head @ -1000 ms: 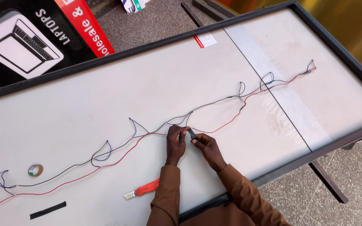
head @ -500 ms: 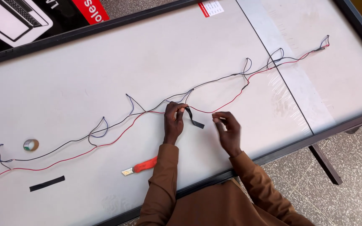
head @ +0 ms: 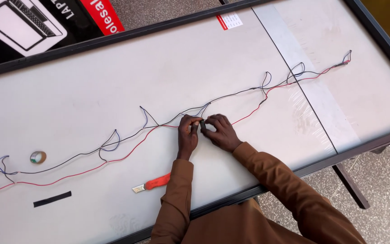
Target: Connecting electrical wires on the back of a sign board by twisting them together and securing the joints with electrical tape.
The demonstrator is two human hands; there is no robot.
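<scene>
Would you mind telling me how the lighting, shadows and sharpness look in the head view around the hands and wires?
Head view: soft, even light on the white table, no hard glare; only faint shadows under the left hand and right hand; the red wire and black wire are crisp; the dark piece pinched between the fingertips is too small to identify; table edges run tilted, barely bowed.

My white dark-framed table [head: 91, 90] stands on speckled grey floor [head: 384, 180]; a printed sign [head: 32, 22] lies beyond its far edge.

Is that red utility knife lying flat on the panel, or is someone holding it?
Lying flat, unheld. The red utility knife rests on the white panel beside the left sleeve; both hands are up at the wires.
</scene>
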